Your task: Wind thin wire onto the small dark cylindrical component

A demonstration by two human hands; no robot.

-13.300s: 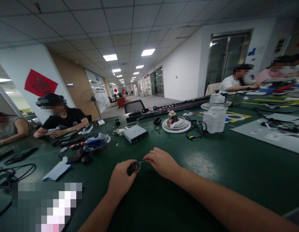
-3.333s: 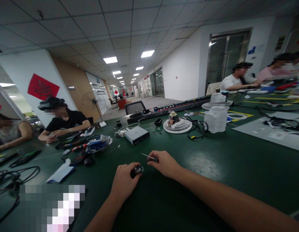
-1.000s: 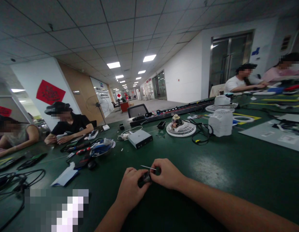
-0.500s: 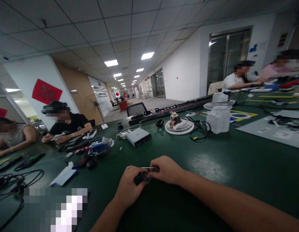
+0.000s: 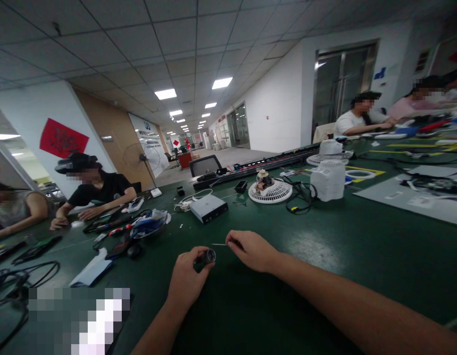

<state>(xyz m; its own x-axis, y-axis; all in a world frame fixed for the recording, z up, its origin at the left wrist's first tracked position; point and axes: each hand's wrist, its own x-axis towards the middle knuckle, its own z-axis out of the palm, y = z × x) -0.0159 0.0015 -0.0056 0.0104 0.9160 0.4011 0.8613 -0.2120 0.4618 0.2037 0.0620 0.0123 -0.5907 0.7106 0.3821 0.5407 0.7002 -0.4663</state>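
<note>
Dim interior: lit ceiling panels (image 5: 222,83) beyond and above the white fan grille (image 5: 276,195); diffuse glare (image 5: 317,250) on the surface (image 5: 250,305) nearer than the grille; wide-angle stretching toward the margins

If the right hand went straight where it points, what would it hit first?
Probably the dark cylinder in the left hand, reached first by the thin metal tool that the right hand holds. Depth is unclear; it might pass beyond.

The cylinder (image 5: 208,256) looks metal-rimmed, the rod (image 5: 218,244) shiny metal, the drive (image 5: 207,204) matt metal, the table (image 5: 313,251) smooth (glossy where lit).
</note>
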